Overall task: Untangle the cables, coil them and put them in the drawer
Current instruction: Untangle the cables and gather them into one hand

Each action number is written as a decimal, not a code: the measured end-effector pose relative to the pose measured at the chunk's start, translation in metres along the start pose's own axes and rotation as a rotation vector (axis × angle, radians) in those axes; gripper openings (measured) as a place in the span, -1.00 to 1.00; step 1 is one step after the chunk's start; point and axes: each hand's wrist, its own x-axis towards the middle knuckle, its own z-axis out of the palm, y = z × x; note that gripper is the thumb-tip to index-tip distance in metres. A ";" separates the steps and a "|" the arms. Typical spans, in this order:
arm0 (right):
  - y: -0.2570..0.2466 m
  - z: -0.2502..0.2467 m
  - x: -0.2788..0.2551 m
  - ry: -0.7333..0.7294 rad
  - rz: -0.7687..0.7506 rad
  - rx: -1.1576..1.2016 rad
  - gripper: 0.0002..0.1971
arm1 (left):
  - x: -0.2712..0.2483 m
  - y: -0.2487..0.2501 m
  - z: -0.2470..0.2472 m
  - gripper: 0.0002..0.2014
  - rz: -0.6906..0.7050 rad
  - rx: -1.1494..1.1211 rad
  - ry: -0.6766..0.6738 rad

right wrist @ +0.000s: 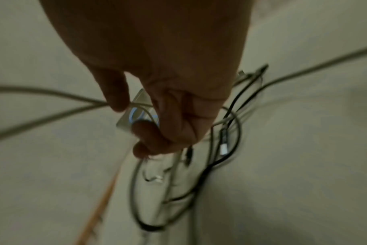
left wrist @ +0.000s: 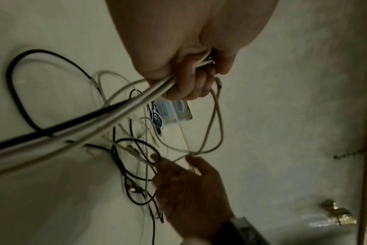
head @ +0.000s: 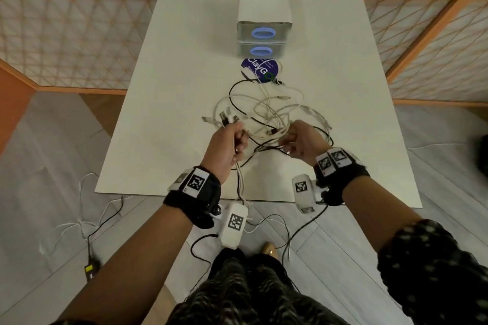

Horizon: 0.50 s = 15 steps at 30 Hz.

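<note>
A tangle of white and black cables [head: 266, 111] lies in the middle of the white table [head: 163, 87]. My left hand [head: 232, 140] grips a bundle of white cables and a black one [left wrist: 136, 102], their plug ends sticking out past the fist. My right hand [head: 295, 140] pinches a thin white cable [right wrist: 77, 99] between thumb and finger, just right of the left hand. A loop of white cable [left wrist: 216, 132] hangs between the two hands. The small two-drawer unit [head: 264, 34], both drawers closed, stands at the table's far side.
A round blue sticker [head: 260, 70] lies in front of the drawers, partly under cable ends. Behind the table runs a wooden lattice railing [head: 66, 34]. On the floor near my feet lie more cables [head: 100, 221] that run from the wrist cameras.
</note>
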 end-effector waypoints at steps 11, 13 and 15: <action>-0.015 0.003 -0.028 -0.051 -0.073 0.446 -0.73 | 0.004 -0.014 -0.001 -0.70 0.117 0.148 0.212; -0.006 0.007 -0.034 -0.088 -0.070 0.193 -0.78 | 0.003 -0.016 0.004 -0.67 0.173 0.131 0.254; 0.002 0.013 -0.038 -0.045 -0.080 0.094 -0.84 | 0.002 -0.017 0.010 -0.67 0.161 0.050 0.262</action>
